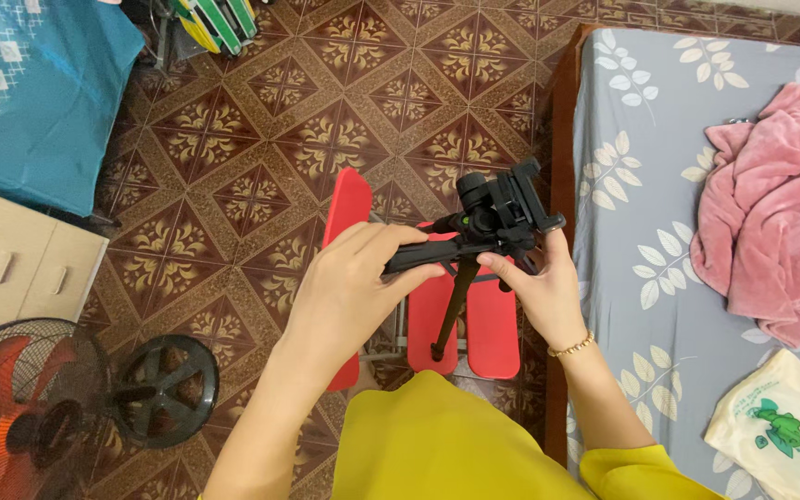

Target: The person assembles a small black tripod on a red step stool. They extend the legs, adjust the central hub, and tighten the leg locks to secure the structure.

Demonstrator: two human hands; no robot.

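Above the red chair [468,319], the left hand [349,282] pinches the handle and the right hand [539,287] grips under the head of a black tripod [488,227], seemingly light, rigid, best held by its stem

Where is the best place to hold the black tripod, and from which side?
Grip the black tripod at the folded legs just under its head, coming from the left and right sides, as the left hand and right hand do: the head is knobbly, the legs slim.
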